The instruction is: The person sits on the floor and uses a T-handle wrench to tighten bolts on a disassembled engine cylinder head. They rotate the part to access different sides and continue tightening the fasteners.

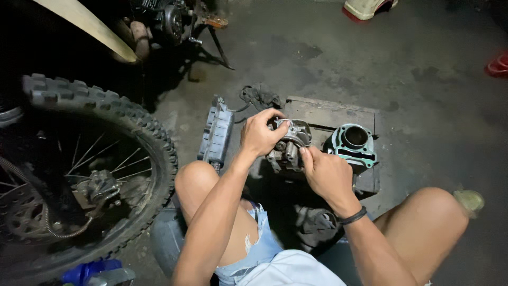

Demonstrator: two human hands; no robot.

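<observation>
My left hand [259, 135] grips the top of a grey metal engine part [289, 143] held in front of my knees, fingers curled over its upper edge. Against the part's lower right side, my right hand [325, 172] presses with thumb and fingers; a dark band circles that wrist. Just to the right, a metal engine cylinder [353, 142] with a green gasket face rests on a flat wooden board [328, 114]. My bare knees frame the scene at the bottom.
A knobby motorcycle wheel [106, 153] with spokes fills the left. A dark ribbed plastic cover [216, 135] stands beside my left hand. A dark rag [259, 96] lies behind it on the concrete floor. Another rag [315, 225] lies between my legs. Sandals [365, 8] sit far back.
</observation>
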